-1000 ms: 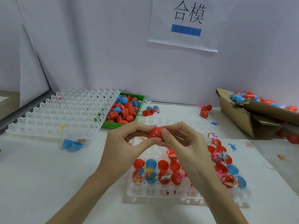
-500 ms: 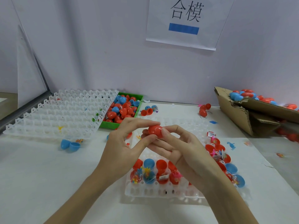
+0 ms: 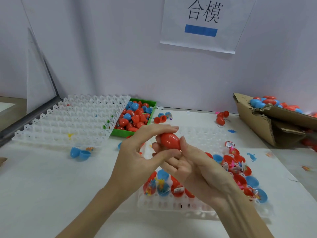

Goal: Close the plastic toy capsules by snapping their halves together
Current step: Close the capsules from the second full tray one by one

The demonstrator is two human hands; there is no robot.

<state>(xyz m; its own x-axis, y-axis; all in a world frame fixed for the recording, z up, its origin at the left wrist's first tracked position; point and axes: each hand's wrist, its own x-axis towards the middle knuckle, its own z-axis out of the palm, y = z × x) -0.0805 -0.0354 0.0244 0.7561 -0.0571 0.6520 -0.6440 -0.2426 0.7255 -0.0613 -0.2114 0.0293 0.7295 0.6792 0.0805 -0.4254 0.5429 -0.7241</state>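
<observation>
While both hands, left hand and right hand, curl fingers round one red capsule above two white trays (near tray partly hidden), a green bin sits at eleven o'clock.

A red egg-shaped capsule, its halves joined, lies tilted between both hands above the white grid tray. In that tray's near rows stand open red and blue capsule halves holding small colourful toys. More capsules, red and blue, fill the green tray and the cardboard box. An open blue capsule lies on the bench.
</observation>
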